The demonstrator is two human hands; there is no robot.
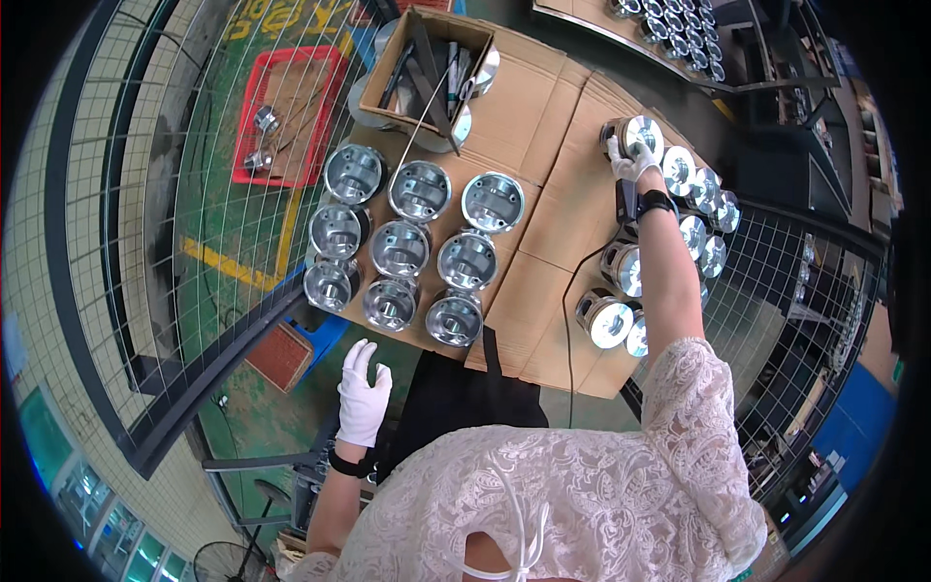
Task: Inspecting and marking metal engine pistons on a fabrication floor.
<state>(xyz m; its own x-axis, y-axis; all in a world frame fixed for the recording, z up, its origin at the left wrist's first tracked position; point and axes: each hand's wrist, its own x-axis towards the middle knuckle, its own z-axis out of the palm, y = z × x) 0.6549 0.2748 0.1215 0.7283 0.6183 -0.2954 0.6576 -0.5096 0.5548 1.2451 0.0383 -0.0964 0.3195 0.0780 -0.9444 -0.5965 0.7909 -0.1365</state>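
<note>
My right hand (634, 165), in a white glove, reaches to the far right of the cardboard-covered table and grips a shiny metal piston (644, 134) by its side. Below that wrist lies a dark device (626, 202) with a black cable. More pistons (608, 323) stand along the right side, flat crowns up, some hidden by my forearm. On the left, several pistons (400, 248) stand in rows with their hollow ends up. My left hand (365, 396), also gloved, hovers off the near left table edge with fingers apart, holding nothing.
An open cardboard box (427, 78) with tools and dark bars stands at the far left of the table. Wire mesh fencing (262, 223) runs along the left. Beyond it, a red crate (291, 116) sits on the green floor. Another bench with pistons (669, 34) is at far right.
</note>
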